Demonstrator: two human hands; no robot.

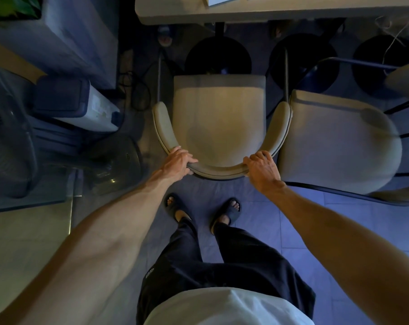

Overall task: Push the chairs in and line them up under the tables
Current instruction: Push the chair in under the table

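Both hands' grip closed, chair (218,118) backrest

Second chair (339,141) tight against the right armrest (279,127); open floor (142,127) at left.

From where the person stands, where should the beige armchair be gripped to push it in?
Grip the armchair by its curved backrest rim, from behind, left hand and right hand apart; the seat already faces the table.
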